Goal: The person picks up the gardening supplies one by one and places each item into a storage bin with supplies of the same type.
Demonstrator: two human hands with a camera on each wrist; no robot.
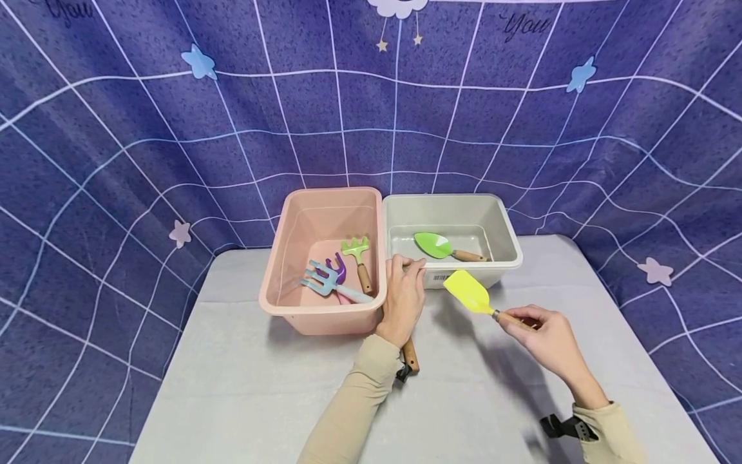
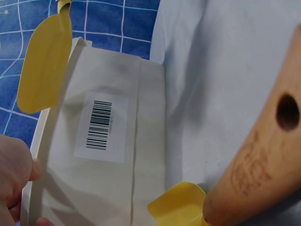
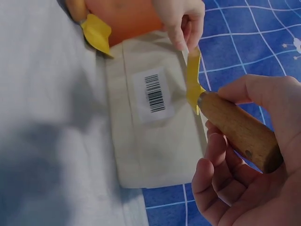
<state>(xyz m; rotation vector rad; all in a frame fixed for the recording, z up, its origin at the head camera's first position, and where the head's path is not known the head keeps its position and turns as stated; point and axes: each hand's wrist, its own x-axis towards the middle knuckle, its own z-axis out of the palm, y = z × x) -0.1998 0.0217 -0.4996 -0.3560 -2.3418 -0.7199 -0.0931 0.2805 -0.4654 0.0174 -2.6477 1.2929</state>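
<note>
My right hand (image 1: 545, 338) holds a yellow garden shovel (image 1: 468, 293) by its wooden handle, thumb along the top, as the right wrist view shows. The blade hangs in front of the grey bin (image 1: 510, 241), close to its near rim. With curled fingers my left hand (image 1: 404, 296) grips that bin's near rim at the left corner, beside the pink bin. Inside the grey bin lies a green trowel (image 1: 433, 245) with a wooden handle. Under my left wrist a second yellow-bladed tool (image 2: 178, 205) rests on the table, its wooden handle (image 1: 410, 354) sticking out.
The pink bin (image 1: 278, 283) stands against the grey one. In it are a light blue fork (image 1: 327, 280), a green rake (image 1: 356, 248) and a purple tool (image 1: 339, 267). Behind the bins hangs a blue gridded cloth (image 1: 371, 116). A grey-white cloth covers the table (image 1: 243, 386).
</note>
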